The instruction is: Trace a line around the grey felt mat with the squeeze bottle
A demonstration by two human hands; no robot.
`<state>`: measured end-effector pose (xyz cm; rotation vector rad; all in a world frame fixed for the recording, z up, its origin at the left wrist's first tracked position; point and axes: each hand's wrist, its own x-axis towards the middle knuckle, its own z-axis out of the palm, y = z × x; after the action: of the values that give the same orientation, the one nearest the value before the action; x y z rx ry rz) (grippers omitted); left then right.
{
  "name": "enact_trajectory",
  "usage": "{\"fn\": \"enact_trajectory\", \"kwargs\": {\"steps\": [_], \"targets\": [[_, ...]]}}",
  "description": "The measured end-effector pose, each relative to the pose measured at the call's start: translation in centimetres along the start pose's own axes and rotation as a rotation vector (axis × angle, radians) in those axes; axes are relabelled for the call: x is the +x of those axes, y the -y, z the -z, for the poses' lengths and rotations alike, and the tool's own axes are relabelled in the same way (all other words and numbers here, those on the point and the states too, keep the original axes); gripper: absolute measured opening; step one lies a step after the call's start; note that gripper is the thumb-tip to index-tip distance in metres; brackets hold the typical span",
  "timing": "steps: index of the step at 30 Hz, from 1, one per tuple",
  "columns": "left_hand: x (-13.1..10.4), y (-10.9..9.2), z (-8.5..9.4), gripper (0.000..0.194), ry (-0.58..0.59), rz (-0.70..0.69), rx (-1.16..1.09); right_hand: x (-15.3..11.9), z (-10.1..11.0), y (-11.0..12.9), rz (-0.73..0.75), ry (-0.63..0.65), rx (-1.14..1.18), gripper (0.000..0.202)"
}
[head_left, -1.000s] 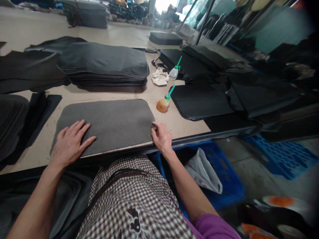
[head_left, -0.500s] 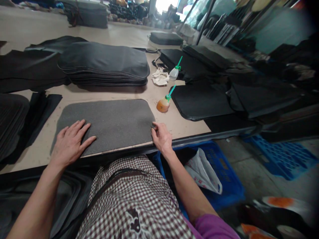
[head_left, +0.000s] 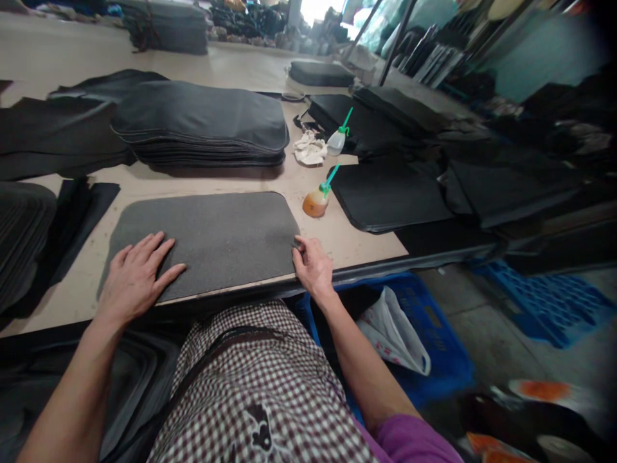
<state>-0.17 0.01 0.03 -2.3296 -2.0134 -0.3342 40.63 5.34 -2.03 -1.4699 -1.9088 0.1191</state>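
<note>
A dark grey panel (head_left: pixel 222 238) with rounded corners lies flat on the tan tabletop (head_left: pixel 357 243) before me. My left hand (head_left: pixel 137 273) rests on its left part, fingers spread. At its right edge, my right hand (head_left: pixel 312 262) has thumb and fingers closed on the panel's rim. Just beyond the right hand stands a bottle of amber liquid (head_left: pixel 315 202) with a green nozzle. Farther back are a clear bottle (head_left: pixel 336 141), also green-tipped, and a crumpled white cloth (head_left: pixel 309 150).
Behind the panel is a thick stack of black panels (head_left: pixel 202 122). More dark sheets (head_left: pixel 395 193) lie at the right, and another stack (head_left: pixel 22 238) at the left. Below the table edge sits a blue crate (head_left: pixel 434 341) holding a white bag (head_left: pixel 398 334).
</note>
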Motion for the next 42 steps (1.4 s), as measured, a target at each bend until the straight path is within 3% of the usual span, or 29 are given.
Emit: {"fn": "enact_trajectory", "kwargs": {"steps": [42], "targets": [[0.01, -0.45, 0.41, 0.07, 0.007, 0.017, -0.03, -0.05, -0.08, 0.03, 0.011, -0.015, 0.004, 0.029]]}}
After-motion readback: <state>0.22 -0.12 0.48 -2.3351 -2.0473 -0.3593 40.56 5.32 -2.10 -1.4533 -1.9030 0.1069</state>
